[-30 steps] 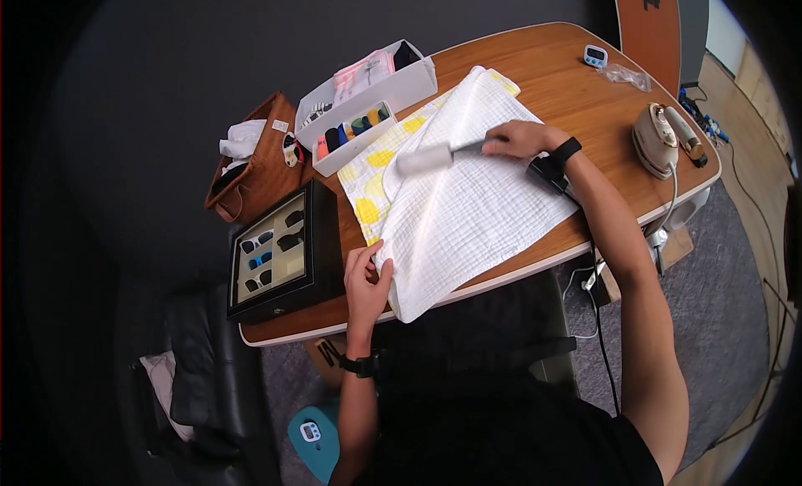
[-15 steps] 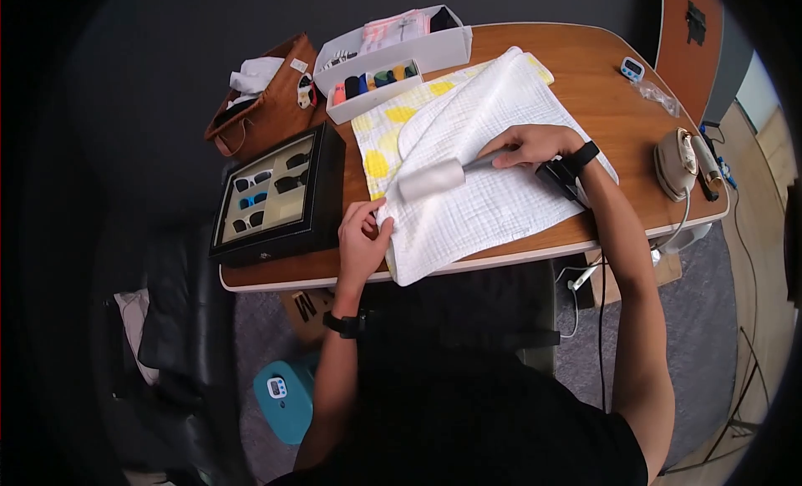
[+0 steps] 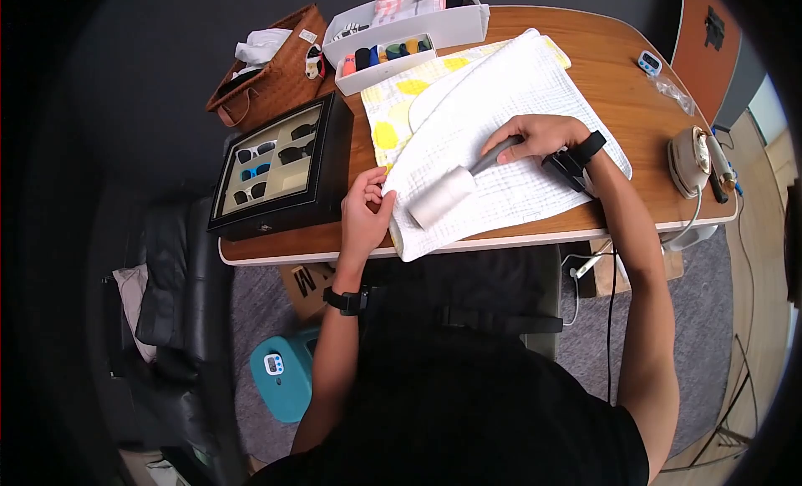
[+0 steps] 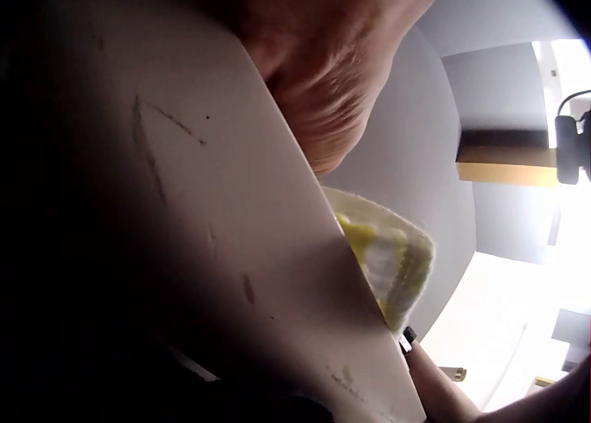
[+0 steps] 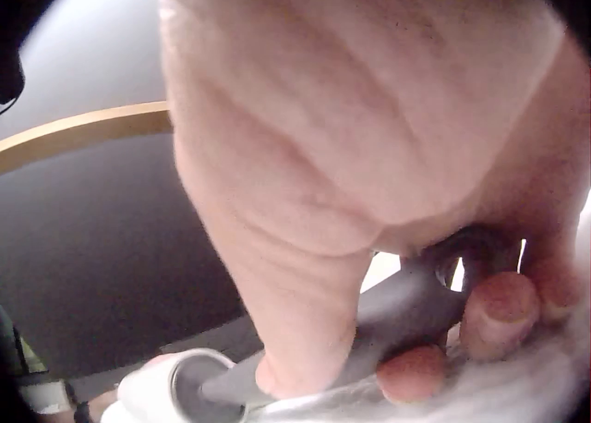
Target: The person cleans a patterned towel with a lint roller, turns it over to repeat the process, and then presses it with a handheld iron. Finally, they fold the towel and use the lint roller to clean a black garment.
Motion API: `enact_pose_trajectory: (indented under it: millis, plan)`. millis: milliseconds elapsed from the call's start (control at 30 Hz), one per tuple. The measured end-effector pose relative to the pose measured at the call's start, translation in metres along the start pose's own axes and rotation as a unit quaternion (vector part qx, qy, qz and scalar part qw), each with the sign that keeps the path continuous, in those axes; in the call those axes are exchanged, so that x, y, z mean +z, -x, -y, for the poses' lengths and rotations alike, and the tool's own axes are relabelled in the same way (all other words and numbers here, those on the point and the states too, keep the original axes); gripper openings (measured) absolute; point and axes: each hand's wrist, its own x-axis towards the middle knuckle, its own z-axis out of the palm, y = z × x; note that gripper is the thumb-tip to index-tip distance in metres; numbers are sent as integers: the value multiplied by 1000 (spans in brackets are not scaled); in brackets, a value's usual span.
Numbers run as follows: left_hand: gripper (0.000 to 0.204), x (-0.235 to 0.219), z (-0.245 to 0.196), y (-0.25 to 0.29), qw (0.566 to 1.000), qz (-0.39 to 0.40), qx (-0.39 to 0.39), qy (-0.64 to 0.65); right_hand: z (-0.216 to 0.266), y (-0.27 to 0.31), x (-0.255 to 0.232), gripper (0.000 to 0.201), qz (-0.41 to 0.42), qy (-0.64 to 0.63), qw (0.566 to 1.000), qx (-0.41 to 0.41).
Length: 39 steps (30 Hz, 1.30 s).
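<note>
A white crinkled cloth (image 3: pixel 518 93) with a yellow-patterned side (image 3: pixel 386 135) lies partly folded over on the wooden table. My right hand (image 3: pixel 543 137) grips the grey handle of a lint roller (image 3: pixel 443 198), whose white roll rests on the cloth near its front left part. In the right wrist view, thumb and fingers (image 5: pixel 500 312) curl round the handle (image 5: pixel 397 317). At the cloth's left edge, my left hand (image 3: pixel 366 215) pinches the border between thumb and fingers. The left wrist view shows the table's pale edge (image 4: pixel 212 183) and a yellow-patterned cloth corner (image 4: pixel 392 257); the fingertips are hidden there.
A black glasses case (image 3: pixel 334 152) stands at the left, a woven basket (image 3: pixel 276 81) behind it. White boxes with socks (image 3: pixel 388 71) and folded cloth (image 3: pixel 468 25) are at the back. An iron (image 3: pixel 689 160) and a small timer (image 3: pixel 649 63) sit at the right.
The roller has moved toward the front edge of the cloth and turned, its roll now angled down to the left. My left hand keeps its hold at the cloth's edge. The head view has shifted.
</note>
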Motion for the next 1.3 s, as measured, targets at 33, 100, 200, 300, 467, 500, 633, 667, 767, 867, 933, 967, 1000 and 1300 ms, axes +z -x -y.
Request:
enact_pose_trajectory:
  millis: [33,100,200,300,467,500,633,667,767,867,933,967,1000,1300]
  plan:
    - [44,0,0,0,1000,1,1,-1,1,1,0,44,-1,-13,1000,12]
    - [39,1,-1,-1,1000,-3,-11,3,-2,-4,3,43,-54,-24,998,21]
    - [34,1,-4,-1,1000,-1,-7,4,0,-9,5,40,-120,-32,990,64]
    - [32,0,1,-2,1000,6,-14,-13,0,0,2,41,-33,-58,997,47]
    - [17,1,1,-1,1000,-13,9,-16,-5,3,0,39,7,-58,998,13]
    - [12,1,-1,-2,999,-7,28,-26,-7,1,0,40,-38,-82,993,70]
    - [7,0,-8,-1,995,-4,80,-63,-13,-1,-4,42,-89,-119,979,138]
    - [5,0,-10,0,998,4,55,-40,-14,-1,-5,42,-104,-121,976,149]
    - [13,-4,-20,1,997,31,47,-48,-16,-3,-3,39,-106,-114,977,147]
    - [23,0,-38,4,980,57,112,-152,-17,-4,-4,36,-95,-119,978,145]
    - [26,2,-38,5,960,63,158,-223,-16,-4,-3,35,-100,-114,977,153]
    - [26,2,-30,5,966,64,143,-206,-16,-4,-3,35,-104,-108,975,161]
    - [26,1,-24,4,972,64,128,-188,-16,-3,-4,35,-104,-109,975,161]
    - [15,-4,7,-1,999,-3,-2,55,-15,3,-6,37,-93,-147,980,101]
